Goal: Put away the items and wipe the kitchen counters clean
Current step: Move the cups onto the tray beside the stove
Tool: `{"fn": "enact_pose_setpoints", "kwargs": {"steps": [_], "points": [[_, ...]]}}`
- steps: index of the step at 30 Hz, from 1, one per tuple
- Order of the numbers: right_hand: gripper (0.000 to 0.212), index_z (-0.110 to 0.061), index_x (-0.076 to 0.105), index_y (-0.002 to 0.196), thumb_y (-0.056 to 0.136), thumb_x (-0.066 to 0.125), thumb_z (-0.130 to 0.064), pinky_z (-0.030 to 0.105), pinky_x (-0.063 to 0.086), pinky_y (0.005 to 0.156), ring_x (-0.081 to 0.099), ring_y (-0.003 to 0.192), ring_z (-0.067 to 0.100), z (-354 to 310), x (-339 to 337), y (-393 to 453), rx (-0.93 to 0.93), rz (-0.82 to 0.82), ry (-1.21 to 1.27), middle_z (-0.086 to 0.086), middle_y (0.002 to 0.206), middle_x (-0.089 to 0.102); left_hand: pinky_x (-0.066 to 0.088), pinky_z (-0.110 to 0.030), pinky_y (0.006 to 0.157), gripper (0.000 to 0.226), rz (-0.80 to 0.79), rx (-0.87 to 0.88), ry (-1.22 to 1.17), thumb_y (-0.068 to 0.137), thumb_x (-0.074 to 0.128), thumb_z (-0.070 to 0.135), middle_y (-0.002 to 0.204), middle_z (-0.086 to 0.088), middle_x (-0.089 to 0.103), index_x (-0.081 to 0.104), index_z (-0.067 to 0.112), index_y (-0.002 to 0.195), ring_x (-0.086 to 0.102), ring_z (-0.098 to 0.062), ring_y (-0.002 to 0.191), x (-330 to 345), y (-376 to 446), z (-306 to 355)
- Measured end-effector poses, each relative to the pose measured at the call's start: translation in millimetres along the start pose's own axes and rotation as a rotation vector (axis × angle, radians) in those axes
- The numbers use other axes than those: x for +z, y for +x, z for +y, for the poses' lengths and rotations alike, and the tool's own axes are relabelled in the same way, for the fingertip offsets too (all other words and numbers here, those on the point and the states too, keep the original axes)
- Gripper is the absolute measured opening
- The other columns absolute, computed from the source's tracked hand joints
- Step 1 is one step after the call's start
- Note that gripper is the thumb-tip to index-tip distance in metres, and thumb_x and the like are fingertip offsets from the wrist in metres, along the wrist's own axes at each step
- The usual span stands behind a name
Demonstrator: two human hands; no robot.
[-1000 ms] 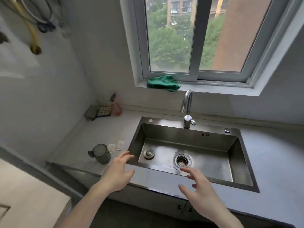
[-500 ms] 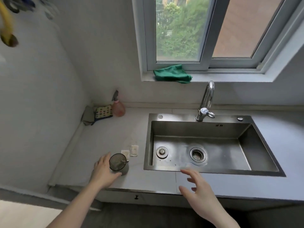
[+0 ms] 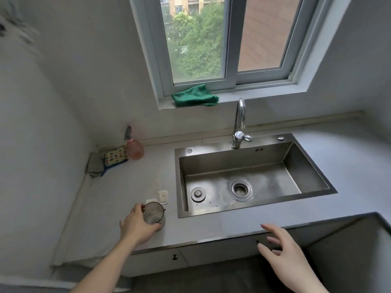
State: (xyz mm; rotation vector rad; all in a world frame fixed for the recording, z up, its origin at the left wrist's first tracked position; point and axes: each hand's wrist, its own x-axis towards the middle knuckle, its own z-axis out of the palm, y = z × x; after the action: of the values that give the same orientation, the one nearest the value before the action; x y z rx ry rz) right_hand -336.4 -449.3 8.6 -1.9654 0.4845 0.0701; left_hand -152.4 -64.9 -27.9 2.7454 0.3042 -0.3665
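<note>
The left hand (image 3: 138, 224) is gripping the cup (image 3: 154, 214), which is standing on the counter (image 3: 118, 187) just left of the sink (image 3: 249, 176). The right hand (image 3: 283, 250) is hovering over the counter's front edge, fingers spread and holding nothing.

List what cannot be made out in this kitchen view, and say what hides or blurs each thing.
- Cup: its near side and handle, covered by the left hand.
- Things hanging on the wall at top left: motion blur.
- White tabs beside the sink: too small to identify; one partly behind the cup.
- Right hand: wrist cut off by the bottom edge.
- Spray bottle: label unreadable.
</note>
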Motion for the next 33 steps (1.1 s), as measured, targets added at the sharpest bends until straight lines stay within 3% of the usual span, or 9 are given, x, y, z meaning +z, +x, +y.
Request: {"fn": "enact_pose_setpoints", "kwargs": {"steps": [3,7,10,16,20,23,29,33], "points": [[0.05,-0.045,0.057,0.127,0.088,0.076,-0.02,0.019,0.05,0.083,0.057,0.115,-0.006,7,-27,-16,-0.008,0.05,-0.005,-0.027,0.137,0.05,0.041,-0.039,0.092,0.09,0.037,0.091,-0.117,0.05,0.074,0.076,0.117,0.012,0.062,0.041,0.034,0.122,0.06,-0.021,0.109,-2,-28,47],[0.05,-0.047,0.055,0.13,0.089,0.074,-0.024,0.017,0.049,0.087,0.055,0.117,-0.007,21,-77,-44,0.009,0.121,0.007,-0.033,0.136,0.047,0.05,-0.034,0.085,0.084,0.019,0.294,-0.282,0.053,0.086,0.067,0.105,0.015,0.059,0.042,0.037,0.119,0.059,-0.015,0.097,9,-75,128],[0.049,-0.049,0.055,0.129,0.09,0.073,-0.026,0.017,0.049,0.09,0.053,0.119,-0.006,39,-121,-72,0.026,0.198,0.01,-0.033,0.138,0.045,0.055,-0.04,0.085,0.08,-0.017,0.458,-0.333,0.051,0.084,0.071,0.107,0.02,0.06,0.039,0.042,0.112,0.062,-0.015,0.095,25,-114,193],[0.047,-0.045,0.054,0.13,0.091,0.072,-0.024,0.011,0.047,0.083,0.053,0.117,-0.007,84,-215,-125,0.072,0.373,-0.007,-0.027,0.137,0.046,0.051,-0.035,0.079,0.073,-0.126,0.695,-0.415,0.053,0.086,0.059,0.108,0.023,0.06,0.043,0.039,0.109,0.064,-0.011,0.09,66,-198,316],[0.044,-0.047,0.052,0.13,0.093,0.07,-0.028,0.013,0.046,0.088,0.049,0.119,-0.009,113,-265,-159,0.123,0.444,-0.005,-0.028,0.134,0.046,0.048,-0.033,0.083,0.075,-0.182,0.806,-0.394,0.054,0.083,0.058,0.112,0.022,0.061,0.042,0.04,0.114,0.06,-0.01,0.096,96,-246,379],[0.044,-0.049,0.05,0.129,0.093,0.069,-0.031,0.023,0.05,0.096,0.049,0.122,-0.006,135,-296,-179,0.168,0.498,-0.001,-0.027,0.133,0.045,0.044,-0.03,0.08,0.076,-0.227,0.873,-0.363,0.058,0.082,0.057,0.117,0.023,0.061,0.042,0.04,0.121,0.061,-0.011,0.097,115,-270,421],[0.046,-0.045,0.051,0.132,0.093,0.07,-0.03,0.032,0.049,0.102,0.048,0.124,-0.002,174,-345,-200,0.235,0.621,0.033,-0.033,0.135,0.043,0.049,-0.038,0.093,0.084,-0.311,0.977,-0.22,0.056,0.075,0.066,0.123,0.023,0.059,0.043,0.041,0.13,0.058,-0.014,0.111,165,-286,519],[0.048,-0.043,0.05,0.136,0.093,0.068,-0.03,0.034,0.05,0.102,0.049,0.125,0.0,199,-369,-196,0.319,0.699,0.052,-0.028,0.138,0.041,0.046,-0.033,0.084,0.079,-0.383,1.003,-0.087,0.059,0.075,0.062,0.122,0.021,0.06,0.043,0.038,0.127,0.058,-0.012,0.104,208,-281,593]]}}
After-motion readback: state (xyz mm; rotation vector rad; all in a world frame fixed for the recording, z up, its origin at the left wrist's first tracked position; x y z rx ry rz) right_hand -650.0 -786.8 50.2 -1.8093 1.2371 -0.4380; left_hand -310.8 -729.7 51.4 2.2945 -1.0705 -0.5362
